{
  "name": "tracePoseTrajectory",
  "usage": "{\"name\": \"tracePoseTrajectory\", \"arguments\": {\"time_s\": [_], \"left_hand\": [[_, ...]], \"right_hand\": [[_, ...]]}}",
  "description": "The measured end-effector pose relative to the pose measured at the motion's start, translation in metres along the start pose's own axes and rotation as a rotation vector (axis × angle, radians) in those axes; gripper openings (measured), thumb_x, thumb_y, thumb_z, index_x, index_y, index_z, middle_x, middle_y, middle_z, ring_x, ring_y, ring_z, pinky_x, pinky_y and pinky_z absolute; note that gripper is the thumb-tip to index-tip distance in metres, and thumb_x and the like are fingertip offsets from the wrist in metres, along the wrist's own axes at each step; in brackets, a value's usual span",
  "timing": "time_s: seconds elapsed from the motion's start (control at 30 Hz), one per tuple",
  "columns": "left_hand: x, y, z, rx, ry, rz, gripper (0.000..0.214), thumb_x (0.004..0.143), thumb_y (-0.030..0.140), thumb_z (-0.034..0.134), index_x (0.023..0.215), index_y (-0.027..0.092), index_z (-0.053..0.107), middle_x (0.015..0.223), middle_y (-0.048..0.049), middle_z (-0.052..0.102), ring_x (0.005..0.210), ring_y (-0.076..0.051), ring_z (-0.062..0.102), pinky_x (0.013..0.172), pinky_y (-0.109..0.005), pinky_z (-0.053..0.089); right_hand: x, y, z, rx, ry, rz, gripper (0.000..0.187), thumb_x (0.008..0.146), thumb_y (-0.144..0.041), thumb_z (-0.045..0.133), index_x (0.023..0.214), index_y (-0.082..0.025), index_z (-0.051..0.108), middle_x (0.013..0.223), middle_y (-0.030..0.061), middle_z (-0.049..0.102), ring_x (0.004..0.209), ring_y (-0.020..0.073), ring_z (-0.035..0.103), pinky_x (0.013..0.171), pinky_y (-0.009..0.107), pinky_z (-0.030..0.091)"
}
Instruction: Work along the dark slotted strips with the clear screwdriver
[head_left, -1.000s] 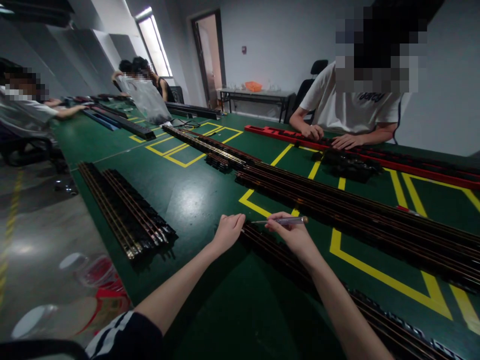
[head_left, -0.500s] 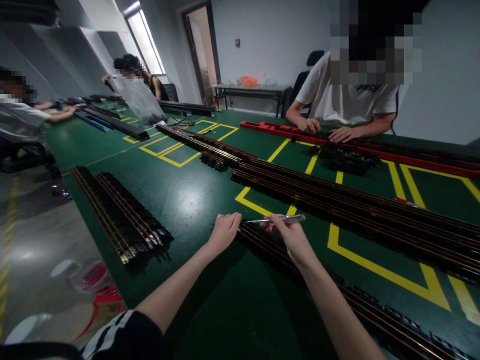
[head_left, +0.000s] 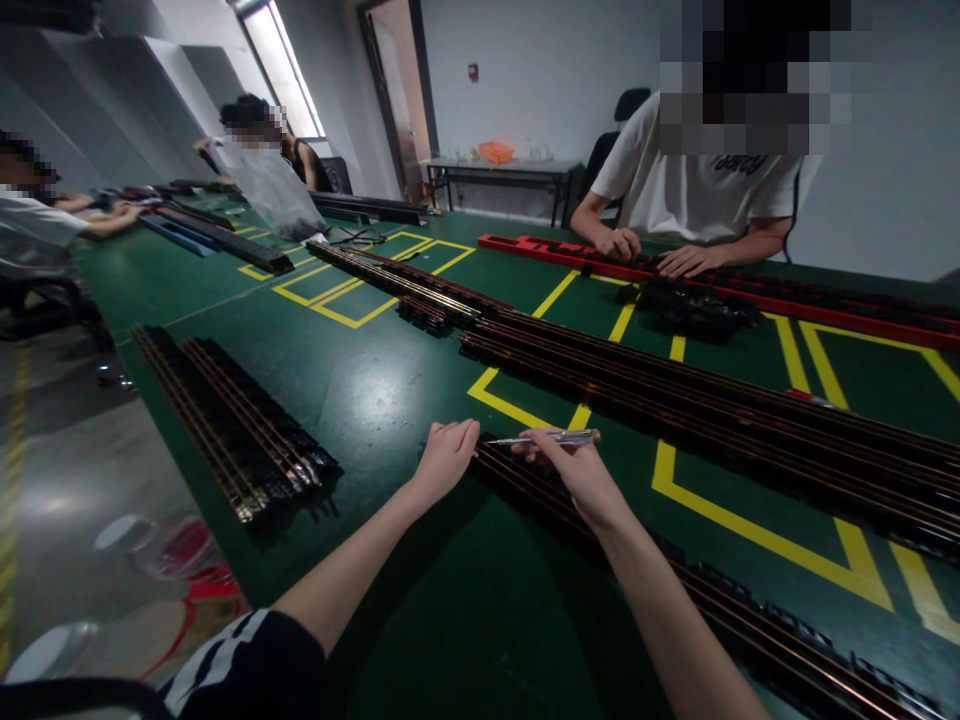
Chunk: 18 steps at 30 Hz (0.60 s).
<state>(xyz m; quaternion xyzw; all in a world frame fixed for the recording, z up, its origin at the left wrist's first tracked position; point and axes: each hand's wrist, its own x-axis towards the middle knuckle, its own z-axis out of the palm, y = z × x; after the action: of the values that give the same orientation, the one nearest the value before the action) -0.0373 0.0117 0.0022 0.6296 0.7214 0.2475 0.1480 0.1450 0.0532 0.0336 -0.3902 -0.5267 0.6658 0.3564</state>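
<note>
The bare left forearm (head_left: 356,560) reaches forward and inward, the left hand (head_left: 448,456) knuckles-up, fingers bent, undersides hidden. The bare right forearm (head_left: 667,590) slants inward opposite, the right hand (head_left: 576,472) closed in a pinch.

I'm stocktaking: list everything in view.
Slim screwdriver with translucent handle: one, silvery shaft, centre
Long strips with copper-coloured lines: count unclear, black, centre, right
Paired strips with coppery lines: two sets, black, table's left
Long slotted rail: one, red, far right
Flat table with yellow tape: one, green, foreground
Plastic bag: one, clear, far left
Jars with white lids: two, clear, lower left
Plastic basket: one, orange, back table
Doorway: one, dark-framed, back wall
Other people: at least three, white, black tops, around table
Left hand: one, bare, at strip end
Right hand: one, bare, on screwdriver
</note>
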Motion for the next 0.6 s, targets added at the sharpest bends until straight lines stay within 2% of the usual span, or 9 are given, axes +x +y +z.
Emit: {"name": "tracePoseTrajectory", "arguments": {"time_s": [0.33,0.6], "left_hand": [[0.0003,0.0003,0.0006,-0.021,0.032,0.006,0.033,0.09,0.028,0.026,0.06,0.021,0.038,0.056,0.0038,0.049,0.06,-0.014,0.05,0.072,-0.031,0.032],[0.0006,0.0011,-0.0013,-0.075,0.046,0.006,0.034,0.089,0.029,0.029,0.056,0.021,0.034,0.052,0.0041,0.042,0.055,-0.014,0.045,0.061,-0.028,0.03]], "right_hand": [[0.0013,0.0021,-0.0007,0.006,-0.002,-0.043,0.042,0.062,-0.056,0.072,0.071,-0.015,0.07,0.071,0.0072,0.07,0.071,0.0197,0.062,0.073,0.033,0.047],[0.0019,0.0039,0.0007,-0.009,0.025,-0.079,0.035,0.064,-0.052,0.071,0.068,-0.017,0.069,0.068,0.0063,0.07,0.068,0.0192,0.062,0.071,0.033,0.048]]}}
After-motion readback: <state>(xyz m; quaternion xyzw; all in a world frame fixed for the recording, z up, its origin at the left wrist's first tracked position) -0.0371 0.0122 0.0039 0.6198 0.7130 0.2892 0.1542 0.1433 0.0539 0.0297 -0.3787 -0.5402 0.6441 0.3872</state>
